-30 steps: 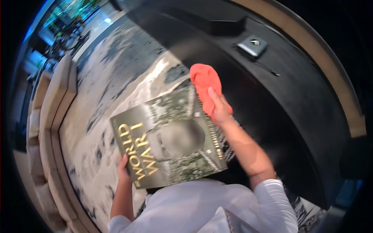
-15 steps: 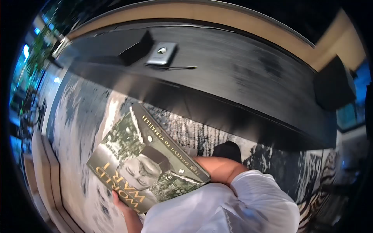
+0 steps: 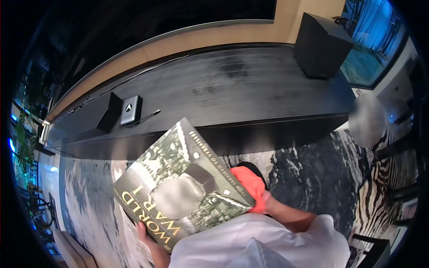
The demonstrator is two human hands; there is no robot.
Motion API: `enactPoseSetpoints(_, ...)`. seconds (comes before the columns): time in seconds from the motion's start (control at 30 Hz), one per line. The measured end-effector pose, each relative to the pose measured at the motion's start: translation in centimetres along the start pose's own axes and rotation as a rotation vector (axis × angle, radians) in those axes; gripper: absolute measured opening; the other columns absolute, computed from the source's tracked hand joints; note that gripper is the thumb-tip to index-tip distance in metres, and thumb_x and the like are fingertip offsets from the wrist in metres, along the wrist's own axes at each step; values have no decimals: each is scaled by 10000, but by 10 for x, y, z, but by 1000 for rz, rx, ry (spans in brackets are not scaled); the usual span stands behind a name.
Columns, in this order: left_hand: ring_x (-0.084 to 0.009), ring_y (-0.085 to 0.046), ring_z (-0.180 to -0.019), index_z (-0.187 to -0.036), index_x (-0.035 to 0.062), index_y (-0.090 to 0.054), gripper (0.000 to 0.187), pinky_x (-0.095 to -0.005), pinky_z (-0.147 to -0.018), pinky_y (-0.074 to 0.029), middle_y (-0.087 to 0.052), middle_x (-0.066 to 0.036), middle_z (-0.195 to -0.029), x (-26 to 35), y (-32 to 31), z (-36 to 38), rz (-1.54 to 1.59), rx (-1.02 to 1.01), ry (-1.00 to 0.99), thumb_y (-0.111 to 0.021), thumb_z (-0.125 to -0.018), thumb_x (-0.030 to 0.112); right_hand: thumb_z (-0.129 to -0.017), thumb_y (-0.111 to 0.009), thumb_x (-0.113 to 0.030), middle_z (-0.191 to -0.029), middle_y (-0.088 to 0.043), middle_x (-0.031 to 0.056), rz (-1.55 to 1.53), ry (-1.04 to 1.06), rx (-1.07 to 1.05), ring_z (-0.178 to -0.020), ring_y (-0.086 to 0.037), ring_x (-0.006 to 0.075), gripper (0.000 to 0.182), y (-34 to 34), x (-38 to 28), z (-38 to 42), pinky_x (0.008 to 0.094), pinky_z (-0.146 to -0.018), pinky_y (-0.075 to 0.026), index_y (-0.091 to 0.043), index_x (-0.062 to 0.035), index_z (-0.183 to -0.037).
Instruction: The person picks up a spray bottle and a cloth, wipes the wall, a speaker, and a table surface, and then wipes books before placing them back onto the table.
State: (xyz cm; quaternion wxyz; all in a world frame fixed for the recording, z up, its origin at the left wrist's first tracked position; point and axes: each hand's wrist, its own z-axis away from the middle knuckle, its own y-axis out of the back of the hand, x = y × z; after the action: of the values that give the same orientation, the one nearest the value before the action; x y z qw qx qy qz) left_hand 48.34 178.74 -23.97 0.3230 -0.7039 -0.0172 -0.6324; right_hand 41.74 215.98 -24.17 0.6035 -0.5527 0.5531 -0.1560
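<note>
A large hardback book (image 3: 147,167) with "World War I" on its cover is tilted in front of my white shirt. My left hand (image 3: 144,234) grips its lower left edge, the fingertips showing on the cover and the rest of the hand partly hidden. At the book's right edge is a bright coral-red cloth (image 3: 251,184), bunched in my right hand (image 3: 267,201). That hand's fingers are mostly covered by the cloth. The cloth lies against the book's spine side.
A long black cabinet (image 3: 268,96) runs ahead, bearing a black bar-shaped box (image 3: 91,116), a small silver device (image 3: 131,110) with a short cable, and a black speaker (image 3: 321,47). Patterned carpet (image 3: 308,174) covers the floor; a zebra-striped rug (image 3: 371,178) lies right.
My view has swung to the right and up, so the speaker and screen show more. My right hand has come out from behind the book, with the coral-red cloth now visible.
</note>
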Motion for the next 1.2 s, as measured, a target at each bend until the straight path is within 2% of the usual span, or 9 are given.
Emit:
enactPoseSetpoints(0.03,-203,-555,-988,-1248,57,-435,412,-321,-829,-465,-548,-87,-1137,4,-14,-4,11,10,-5,-450,-908,289,-813,-620,-213,-1423,-314,117,319,49,152,-1304,-315,217,730,-10,-9,9,360,-1079,-232,-231,7,-1390)
enactPoseSetpoints(0.17,-202,-588,-939,-1284,-1,-372,484,-299,-793,-485,-546,-120,-1129,42,-144,-31,-37,-221,91,-496,-870,218,-735,-675,-108,-1355,-376,120,748,334,383,-1260,-356,197,711,-28,-78,5,332,-1059,-248,-315,47,-1329)
enactPoseSetpoints(0.23,-200,-584,-958,-1275,-5,-386,450,-301,-805,-481,-550,-115,-1133,46,-179,-55,-47,-295,184,-483,-876,179,-741,-687,-210,-1332,-411,150,728,424,460,-1221,-421,220,732,-32,-102,2,346,-1012,-334,-321,45,-1321)
enactPoseSetpoints(0.37,-179,-593,-931,-1249,7,-444,391,-287,-793,-488,-567,-104,-1117,32,-264,-100,15,-504,301,-484,-889,155,-858,-563,-146,-1236,-509,120,728,583,800,-1120,-511,206,468,-25,-136,2,333,-961,-394,-413,41,-1259)
enactPoseSetpoints(0.53,-173,-604,-887,-1174,20,-501,297,-297,-760,-500,-597,-92,-1037,2,-337,-141,50,-591,504,-482,-910,157,-804,-652,-71,-1208,-511,98,849,636,789,-1078,-516,164,589,-11,-198,-10,300,-934,-405,-353,32,-1301)
enactPoseSetpoints(0.67,-167,-600,-896,-1200,-5,-496,316,-283,-782,-481,-608,-90,-1037,-24,-376,-175,-85,-657,388,-464,-913,125,-710,-736,-25,-1215,-494,81,1027,492,680,-1068,-507,150,736,-3,-246,-16,297,-925,-410,-315,23,-1312)
enactPoseSetpoints(0.83,-143,-578,-942,-1240,-21,-489,349,-252,-819,-445,-613,-99,-1069,-43,-410,-205,-187,-688,179,-443,-910,87,-675,-770,-39,-1161,-534,81,1307,479,710,-1044,-522,153,665,-2,-282,-34,293,-914,-416,-408,35,-1229)
enactPoseSetpoints(1.03,-136,-563,-949,-1244,-12,-490,349,-255,-842,-431,-614,-91,-1085,-70,-439,-216,-350,-637,-73,-435,-914,87,-637,-806,-106,-987,-656,100,1763,420,1022,-912,-618,143,592,6,-287,-53,295,-818,-474,-516,8,-1140)
enactPoseSetpoints(1.2,-314,-351,-1276,-1369,-16,-298,521,-349,-1017,-310,-398,-205,-1360,-70,-446,-208,-778,-539,-249,-468,-911,165,-674,-784,-119,-968,-655,69,1790,441,938,-892,-615,160,546,24,-291,-53,286,-810,-471,-527,-4,-1141)
